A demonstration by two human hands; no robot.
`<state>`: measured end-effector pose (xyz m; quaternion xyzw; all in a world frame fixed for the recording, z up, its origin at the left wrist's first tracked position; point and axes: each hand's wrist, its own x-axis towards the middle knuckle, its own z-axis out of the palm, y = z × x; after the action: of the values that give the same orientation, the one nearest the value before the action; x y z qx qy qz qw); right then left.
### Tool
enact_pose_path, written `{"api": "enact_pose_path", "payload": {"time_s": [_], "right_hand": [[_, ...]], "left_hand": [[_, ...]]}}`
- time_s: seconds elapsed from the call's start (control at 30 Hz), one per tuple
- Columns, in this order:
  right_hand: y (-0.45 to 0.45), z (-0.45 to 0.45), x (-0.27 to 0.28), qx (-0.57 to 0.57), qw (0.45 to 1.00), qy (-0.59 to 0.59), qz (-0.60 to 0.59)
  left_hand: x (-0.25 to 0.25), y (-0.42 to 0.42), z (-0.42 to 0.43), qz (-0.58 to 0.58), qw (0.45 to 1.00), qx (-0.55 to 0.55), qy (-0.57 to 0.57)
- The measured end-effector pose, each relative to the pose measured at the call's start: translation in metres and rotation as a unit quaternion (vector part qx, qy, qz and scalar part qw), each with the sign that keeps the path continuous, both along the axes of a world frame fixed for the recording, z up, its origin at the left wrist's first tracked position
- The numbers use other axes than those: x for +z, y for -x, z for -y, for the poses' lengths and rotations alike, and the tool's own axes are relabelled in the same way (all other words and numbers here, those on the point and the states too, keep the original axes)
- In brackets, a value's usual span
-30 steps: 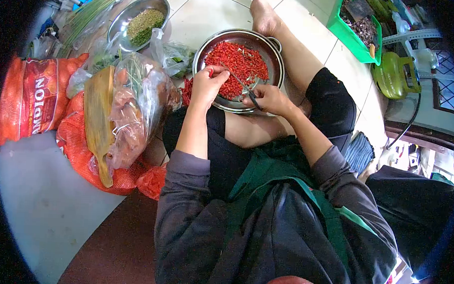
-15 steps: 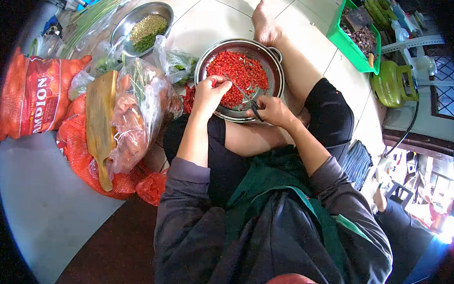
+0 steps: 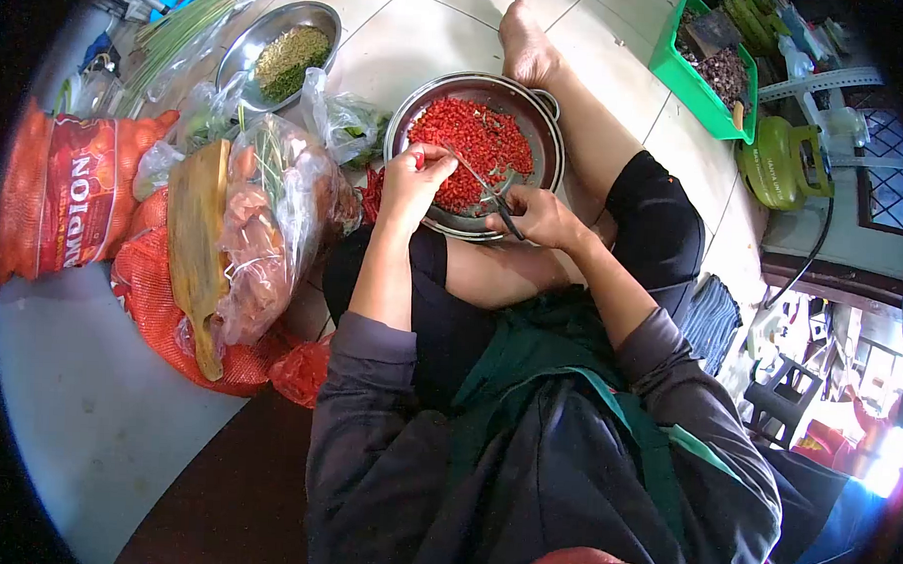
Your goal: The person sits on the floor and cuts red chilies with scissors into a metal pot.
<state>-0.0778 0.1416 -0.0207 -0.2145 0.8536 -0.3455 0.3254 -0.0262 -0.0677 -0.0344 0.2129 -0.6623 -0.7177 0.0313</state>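
Red chopped pieces (image 3: 472, 134) lie in the pan (image 3: 550, 151). Over it, our left grip (image 3: 413, 186) pinches a small red piece (image 3: 420, 161), and our right grip (image 3: 541, 218) is clamped on the scissors (image 3: 495, 197). We should snip low and keep that pinch clear of the cut. We read "AMPION" on the orange sack (image 3: 77, 194); print on the green cylinder (image 3: 774, 159) is too blurred.

Floor (image 3: 430, 35) lies open beyond the pot (image 3: 547, 156); bags (image 3: 346, 119) crowd left.

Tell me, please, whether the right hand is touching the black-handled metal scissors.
Touching: the head view shows the right hand gripping the scissors at their handle end.
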Motion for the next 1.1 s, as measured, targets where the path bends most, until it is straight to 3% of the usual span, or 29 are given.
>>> {"api": "enact_pose_path", "payload": {"time_s": [0.57,1.1], "right_hand": [[0.005,0.002,0.006,-0.006,1.0,-0.015,-0.019],[0.003,0.001,0.005,0.005,0.999,0.008,-0.03]], "left_hand": [[-0.005,-0.001,0.001,-0.004,0.994,-0.049,0.097],[0.012,-0.001,-0.002,0.008,0.999,-0.042,-0.01]]}}
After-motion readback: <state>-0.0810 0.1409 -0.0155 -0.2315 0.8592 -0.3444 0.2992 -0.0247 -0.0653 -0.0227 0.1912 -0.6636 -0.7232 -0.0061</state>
